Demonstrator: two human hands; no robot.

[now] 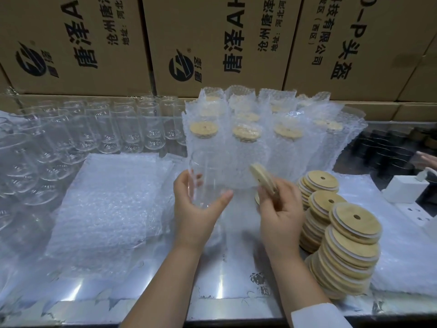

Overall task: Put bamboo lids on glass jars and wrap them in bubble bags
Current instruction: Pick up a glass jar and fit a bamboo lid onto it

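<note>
My left hand grips a clear glass jar upright in front of me, fingers and thumb curled round its lower part. My right hand pinches a round bamboo lid, tilted on edge just right of the jar's mouth and apart from it. Stacks of bamboo lids with centre holes stand to the right of my right hand. A flat pile of bubble bags lies to the left of the jar.
Several lidded jars in bubble bags stand behind my hands. Bare glass jars fill the left and back left. Cardboard boxes wall off the back. Another person's hand, a white box and a white power strip sit at the right.
</note>
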